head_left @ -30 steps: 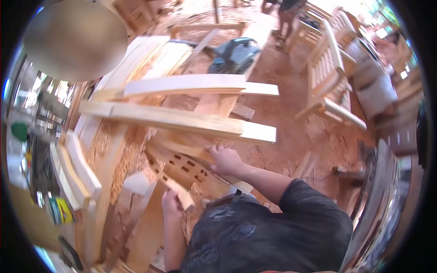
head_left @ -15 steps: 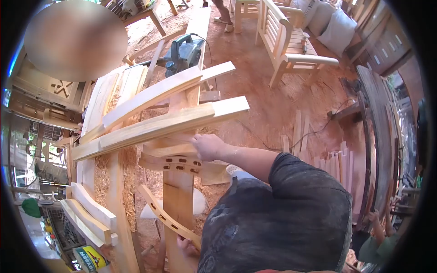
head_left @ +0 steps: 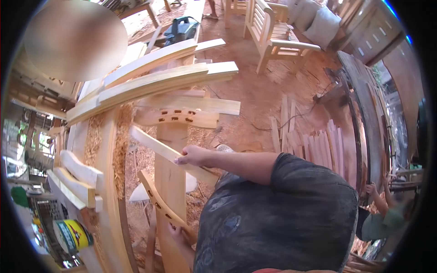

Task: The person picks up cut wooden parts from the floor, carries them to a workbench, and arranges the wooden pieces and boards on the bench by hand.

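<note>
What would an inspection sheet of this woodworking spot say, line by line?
Surface: plank workbench strewn with wood shavings.
Job's things: plain wooden slat under the right hand; curved slotted rail at the left hand.
Clutter: long curved boards, another slotted rail, a yellow can.
Grip: right hand closed on the slat; left hand partly hidden, grip unclear.
Cables: a cord across the red floor.
Surroundings: power planer, wooden bench, loose slats, another person at the right.

Pale curved slat [head_left: 157, 148] aslant, above a mortised curved rail [head_left: 159, 204].
</note>
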Tool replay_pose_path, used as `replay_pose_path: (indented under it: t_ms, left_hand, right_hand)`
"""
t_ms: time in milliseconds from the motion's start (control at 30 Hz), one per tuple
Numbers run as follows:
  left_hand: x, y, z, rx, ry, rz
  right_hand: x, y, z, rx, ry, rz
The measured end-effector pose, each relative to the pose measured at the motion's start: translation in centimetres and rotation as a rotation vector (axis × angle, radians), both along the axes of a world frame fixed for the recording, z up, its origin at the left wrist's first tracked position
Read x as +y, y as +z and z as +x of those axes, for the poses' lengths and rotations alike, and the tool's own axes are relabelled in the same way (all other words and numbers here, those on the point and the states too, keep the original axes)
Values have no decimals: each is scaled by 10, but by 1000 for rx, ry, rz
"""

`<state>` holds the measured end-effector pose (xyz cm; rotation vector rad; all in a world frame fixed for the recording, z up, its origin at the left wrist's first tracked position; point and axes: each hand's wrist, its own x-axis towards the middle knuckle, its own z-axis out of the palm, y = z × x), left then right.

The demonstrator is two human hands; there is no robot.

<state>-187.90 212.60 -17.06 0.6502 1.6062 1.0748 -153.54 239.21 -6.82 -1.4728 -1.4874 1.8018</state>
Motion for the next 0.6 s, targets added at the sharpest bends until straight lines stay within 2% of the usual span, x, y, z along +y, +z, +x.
replay_pose_path:
  t_ms: [100, 200, 300, 400, 467, 567, 600]
  left_hand:
    - [-13, 19, 3, 263, -74, 0]
    - [-2, 77, 27, 663, -178, -218]
    - [-19, 43, 1, 857, -165, -180]
    - [-34, 35, -13, 1101, -198, -203]
    - [-44, 28, -23, 1052, -192, -146]
    - [-51, 31, -29, 1000, -216, -160]
    - [-50, 36, -30, 988, -229, -181]
  right_hand:
    - [-33, -16, -48, 314, -20, -273]
    - [-64, -28, -84, 595, -73, -485]
    - [-84, -77, -119, 513, 14, -590]
    - [-112, -67, -129, 566, 55, -673]
    - [-124, -66, -130, 594, 78, -781]
    - [-134, -59, -132, 536, 120, -701]
    - [-135, -73, -138, 552, 202, -702]
